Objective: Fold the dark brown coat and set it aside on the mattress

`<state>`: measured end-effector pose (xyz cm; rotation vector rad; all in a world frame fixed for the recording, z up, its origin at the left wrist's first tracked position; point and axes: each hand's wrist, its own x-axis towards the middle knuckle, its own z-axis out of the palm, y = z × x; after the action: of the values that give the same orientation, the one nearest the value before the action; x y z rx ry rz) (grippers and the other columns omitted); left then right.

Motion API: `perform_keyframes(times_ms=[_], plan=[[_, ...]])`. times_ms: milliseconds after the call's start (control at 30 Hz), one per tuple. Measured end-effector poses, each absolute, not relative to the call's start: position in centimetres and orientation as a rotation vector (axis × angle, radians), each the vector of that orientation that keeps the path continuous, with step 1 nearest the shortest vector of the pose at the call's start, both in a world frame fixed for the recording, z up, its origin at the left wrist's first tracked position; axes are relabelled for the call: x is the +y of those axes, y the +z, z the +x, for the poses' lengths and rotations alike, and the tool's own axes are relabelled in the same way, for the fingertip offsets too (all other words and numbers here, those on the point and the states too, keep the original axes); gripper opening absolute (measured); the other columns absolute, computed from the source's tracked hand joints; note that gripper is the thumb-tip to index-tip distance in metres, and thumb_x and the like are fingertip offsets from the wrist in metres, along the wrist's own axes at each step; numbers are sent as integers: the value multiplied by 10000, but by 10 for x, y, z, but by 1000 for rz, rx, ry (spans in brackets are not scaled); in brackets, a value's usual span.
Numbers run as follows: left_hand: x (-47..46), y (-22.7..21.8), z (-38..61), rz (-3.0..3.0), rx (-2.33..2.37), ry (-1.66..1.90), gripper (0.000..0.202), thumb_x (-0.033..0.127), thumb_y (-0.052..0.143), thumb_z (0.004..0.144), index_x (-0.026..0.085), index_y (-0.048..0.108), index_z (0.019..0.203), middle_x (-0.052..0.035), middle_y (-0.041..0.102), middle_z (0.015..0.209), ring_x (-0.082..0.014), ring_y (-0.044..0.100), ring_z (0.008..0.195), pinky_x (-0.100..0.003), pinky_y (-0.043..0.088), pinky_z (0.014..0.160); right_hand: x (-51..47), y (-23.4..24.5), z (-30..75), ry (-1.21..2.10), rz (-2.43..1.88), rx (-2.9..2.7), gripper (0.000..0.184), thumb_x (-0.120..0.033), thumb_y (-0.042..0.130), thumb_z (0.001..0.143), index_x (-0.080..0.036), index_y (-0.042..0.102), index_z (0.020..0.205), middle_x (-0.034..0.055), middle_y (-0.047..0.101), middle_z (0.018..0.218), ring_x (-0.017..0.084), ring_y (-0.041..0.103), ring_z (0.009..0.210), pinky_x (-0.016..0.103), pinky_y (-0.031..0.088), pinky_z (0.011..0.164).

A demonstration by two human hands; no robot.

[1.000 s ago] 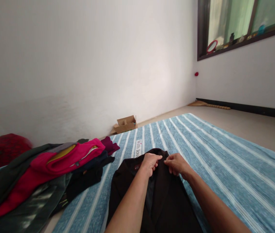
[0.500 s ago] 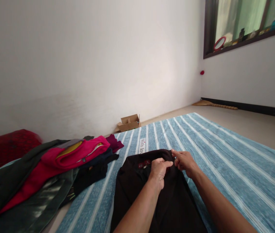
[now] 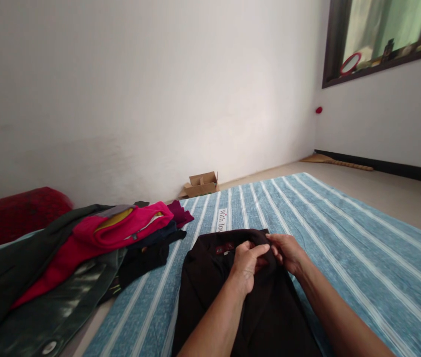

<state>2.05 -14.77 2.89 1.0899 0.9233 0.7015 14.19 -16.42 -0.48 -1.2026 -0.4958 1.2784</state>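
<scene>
A black jacket (image 3: 210,292) lies on the blue and white striped sheet (image 3: 344,238), its collar away from me and a dark red label showing inside the neck. My left hand (image 3: 246,263) reaches into the neck opening and is closed on the right side of the collar, thumb on top and the other fingers partly hidden in the cloth. Just beside it, my right hand (image 3: 288,252) pinches the outer edge of that same collar side. The two hands nearly touch.
Left of the jacket, a heap of clothes includes a bright pink garment (image 3: 121,228) and a dark green one (image 3: 73,292). A red bundle (image 3: 17,218) sits behind it. An open cardboard box (image 3: 202,186) stands by the wall; a broom (image 3: 337,161) lies on the floor.
The view has turned slightly left. My right fingers have drawn in along the collar edge, and a small dark corner of cloth now sticks up beyond them. My left hand keeps its hold.
</scene>
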Motion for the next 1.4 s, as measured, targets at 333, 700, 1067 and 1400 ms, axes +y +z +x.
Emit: perform_keyframes(times_ms=[333, 700, 1067, 1400], plan=[[-145, 27, 26, 1143, 1062, 790, 210, 319, 615, 678, 148, 599, 798, -34, 631, 570, -141, 557, 417, -224, 415, 396, -163, -7, 140, 1274, -1204, -506, 393, -266, 506, 752, -172, 428, 378, -10, 401, 309, 62, 305, 250, 198, 192, 280], [-139, 21, 27, 1027, 877, 929, 142, 226, 648, 576, 127, 598, 665, -43, 629, 590, -153, 575, 500, -273, 478, 494, -164, -5, 137, 1236, -1269, -564, 366, -267, 497, 719, -172, 436, 370, -7, 408, 303, 63, 304, 238, 204, 199, 288], [-113, 42, 33, 1056, 1231, 863, 237, 367, 593, 730, 147, 555, 651, -18, 581, 500, -130, 529, 393, -248, 441, 400, -164, -1, 136, 1134, -1347, -685, 266, -331, 568, 724, -180, 469, 529, -36, 465, 349, 58, 338, 255, 184, 192, 283], [-81, 44, 52, 1095, 1463, 866, 125, 67, 611, 587, 145, 517, 614, 41, 453, 399, -116, 483, 372, -223, 401, 383, -164, 1, 136, 989, -1409, -784, 126, -274, 582, 678, -176, 512, 641, -65, 475, 371, 55, 360, 283, 172, 221, 304]])
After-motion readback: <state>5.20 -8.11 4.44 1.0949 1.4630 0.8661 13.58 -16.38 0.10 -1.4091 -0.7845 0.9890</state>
